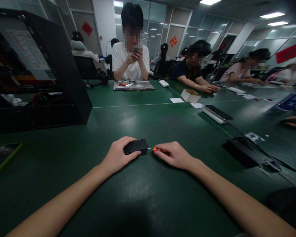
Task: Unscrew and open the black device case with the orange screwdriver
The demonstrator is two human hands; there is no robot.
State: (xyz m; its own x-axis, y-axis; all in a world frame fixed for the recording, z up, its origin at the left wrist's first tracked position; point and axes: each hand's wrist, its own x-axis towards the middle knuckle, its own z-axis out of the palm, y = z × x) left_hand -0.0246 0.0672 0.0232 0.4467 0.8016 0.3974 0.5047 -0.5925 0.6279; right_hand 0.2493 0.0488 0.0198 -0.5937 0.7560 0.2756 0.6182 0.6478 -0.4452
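On the green table, my left hand (118, 154) is closed around a small black box (137, 146), thumb on the near side and fingers on the far side. My right hand (175, 154) grips a screwdriver by its orange and black handle (160, 150). Its thin metal shaft (150, 148) points left and reaches the box's right end. Whether the tip sits in a screw is too small to tell.
A black computer case (76, 85) with an open side stands at the left, near a green-edged phone (5, 158). A power strip (214, 115), a black adapter with cables (244, 151) and a small cardboard box (190, 96) lie at the right. Several people sit around.
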